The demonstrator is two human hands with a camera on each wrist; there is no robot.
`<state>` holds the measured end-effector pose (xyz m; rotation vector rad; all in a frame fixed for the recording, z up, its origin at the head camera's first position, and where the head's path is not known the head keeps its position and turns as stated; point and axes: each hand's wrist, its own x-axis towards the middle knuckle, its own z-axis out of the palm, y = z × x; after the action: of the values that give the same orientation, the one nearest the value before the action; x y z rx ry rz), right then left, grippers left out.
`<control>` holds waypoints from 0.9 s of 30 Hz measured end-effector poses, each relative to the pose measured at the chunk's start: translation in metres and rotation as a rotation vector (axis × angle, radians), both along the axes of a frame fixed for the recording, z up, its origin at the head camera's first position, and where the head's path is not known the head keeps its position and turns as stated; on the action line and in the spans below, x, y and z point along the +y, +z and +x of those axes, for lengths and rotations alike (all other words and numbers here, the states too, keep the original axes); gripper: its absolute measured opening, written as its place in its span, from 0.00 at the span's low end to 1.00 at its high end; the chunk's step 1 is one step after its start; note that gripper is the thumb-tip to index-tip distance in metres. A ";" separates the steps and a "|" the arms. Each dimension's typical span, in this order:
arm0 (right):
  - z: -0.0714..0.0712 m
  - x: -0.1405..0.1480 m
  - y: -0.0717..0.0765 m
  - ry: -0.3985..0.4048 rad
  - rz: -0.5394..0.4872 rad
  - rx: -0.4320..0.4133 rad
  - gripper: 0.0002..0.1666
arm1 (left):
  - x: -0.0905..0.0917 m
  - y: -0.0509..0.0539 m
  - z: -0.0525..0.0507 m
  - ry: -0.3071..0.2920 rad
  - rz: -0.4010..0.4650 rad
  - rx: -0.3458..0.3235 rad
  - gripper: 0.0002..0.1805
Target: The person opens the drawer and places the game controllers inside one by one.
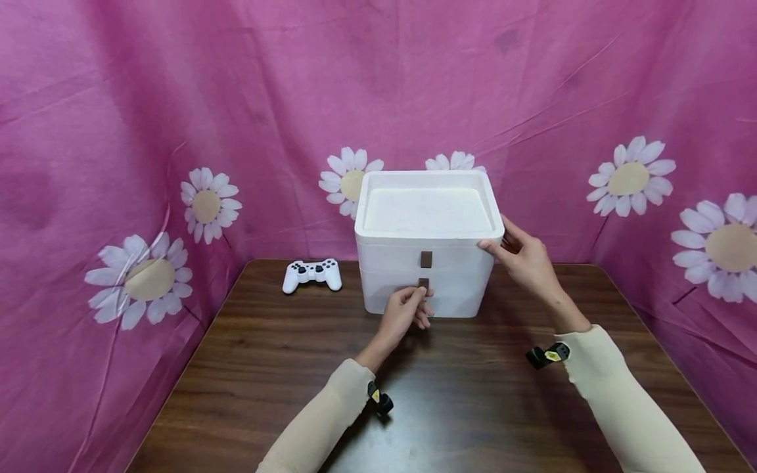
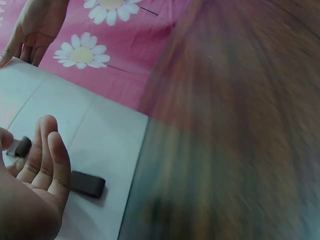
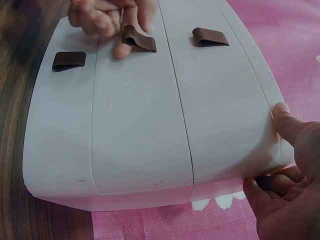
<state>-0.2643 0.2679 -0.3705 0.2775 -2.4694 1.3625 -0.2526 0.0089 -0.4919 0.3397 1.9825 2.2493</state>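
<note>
A white drawer box [image 1: 390, 259] with a recessed top stands on the table, its front towards me. Three brown pull tabs show in the right wrist view: an upper tab [image 3: 212, 37], a middle tab [image 3: 142, 42] and a lower tab [image 3: 69, 59]. My left hand [image 1: 401, 312] pinches the middle tab between thumb and finger, its other fingers loosely bent below. At the box's upper right corner, my right hand [image 1: 529, 263] grips with the thumb on the front and the fingers on the side. All drawers sit flush with the front.
A white game controller [image 1: 312, 274] lies left of the box on the dark wooden table [image 1: 461, 394]. Behind and beside the table hangs a pink curtain [image 1: 296, 98] with daisies. The box stands near the table's back edge.
</note>
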 end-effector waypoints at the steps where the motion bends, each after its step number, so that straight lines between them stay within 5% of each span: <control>1: 0.000 0.000 0.000 -0.001 0.002 0.000 0.47 | -0.003 -0.001 0.001 0.002 -0.011 -0.002 0.19; 14: 0.001 0.000 0.003 -0.021 0.021 -0.008 0.48 | -0.014 -0.024 0.011 0.154 -0.135 -0.118 0.14; 20: 0.003 0.001 0.000 -0.039 0.026 -0.028 0.50 | -0.009 -0.030 0.014 0.084 -0.204 -0.202 0.18; 27: 0.002 -0.001 -0.001 -0.025 0.011 -0.020 0.49 | -0.005 -0.036 0.009 -0.016 -0.101 -0.242 0.16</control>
<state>-0.2620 0.2667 -0.3714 0.2364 -2.4888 1.3484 -0.2433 0.0040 -0.5281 0.0676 1.9489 2.0588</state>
